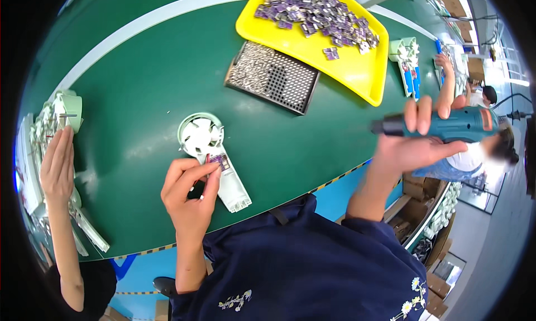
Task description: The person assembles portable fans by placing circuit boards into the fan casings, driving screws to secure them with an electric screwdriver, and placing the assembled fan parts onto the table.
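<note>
Nearest is a teal electric driver (466,124), gripped in the right hand (405,150). From the left: the left hand (191,193) pinches a purple circuit board (221,162) at the handle of the fan shell (235,191), near the bench (139,176)'s front edge; farther back, a screw tray (293,78). Best seat the board flat, red wire (208,158) untrapped, driver upright.

Not one word or number is legible to me from here. Pale, script-like stitching (235,300) sits low on the dark navy cloth garment (279,259), too small to make out. An orange-red patch (488,120) marks the teal, barrel-shaped power screwdriver (460,124), with no readable print; yellow-and-black striped tape (346,173) edges the flat green tabletop (290,148).
</note>
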A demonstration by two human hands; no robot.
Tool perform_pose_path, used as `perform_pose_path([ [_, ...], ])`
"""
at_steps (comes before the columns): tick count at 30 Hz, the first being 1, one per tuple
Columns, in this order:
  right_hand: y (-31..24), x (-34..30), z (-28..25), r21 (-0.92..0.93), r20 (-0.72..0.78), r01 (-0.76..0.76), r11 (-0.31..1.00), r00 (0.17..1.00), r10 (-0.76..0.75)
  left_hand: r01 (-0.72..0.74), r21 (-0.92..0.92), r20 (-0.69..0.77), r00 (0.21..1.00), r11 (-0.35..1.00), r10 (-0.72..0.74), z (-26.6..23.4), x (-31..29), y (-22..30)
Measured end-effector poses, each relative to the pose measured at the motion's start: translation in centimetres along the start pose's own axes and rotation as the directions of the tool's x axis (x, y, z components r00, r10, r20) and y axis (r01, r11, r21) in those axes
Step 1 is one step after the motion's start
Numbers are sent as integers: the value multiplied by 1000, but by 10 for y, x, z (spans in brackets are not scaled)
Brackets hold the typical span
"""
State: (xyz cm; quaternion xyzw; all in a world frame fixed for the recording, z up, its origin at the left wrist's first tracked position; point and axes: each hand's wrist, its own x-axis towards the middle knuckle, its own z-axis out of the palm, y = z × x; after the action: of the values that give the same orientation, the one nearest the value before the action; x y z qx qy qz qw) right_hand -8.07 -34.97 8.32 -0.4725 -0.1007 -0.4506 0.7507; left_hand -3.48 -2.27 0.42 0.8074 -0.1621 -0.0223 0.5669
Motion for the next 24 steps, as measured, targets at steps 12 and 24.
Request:
perform_pose_path([
  [12,92,-9,56,-360,151,50,932,989,5,24,1,-2,1000,1000,-24,1,1,2],
  [24,100,-10,54,-397,179,9,918,982,67,20,-10,13,1000,1000,-20,0,2,2],
])
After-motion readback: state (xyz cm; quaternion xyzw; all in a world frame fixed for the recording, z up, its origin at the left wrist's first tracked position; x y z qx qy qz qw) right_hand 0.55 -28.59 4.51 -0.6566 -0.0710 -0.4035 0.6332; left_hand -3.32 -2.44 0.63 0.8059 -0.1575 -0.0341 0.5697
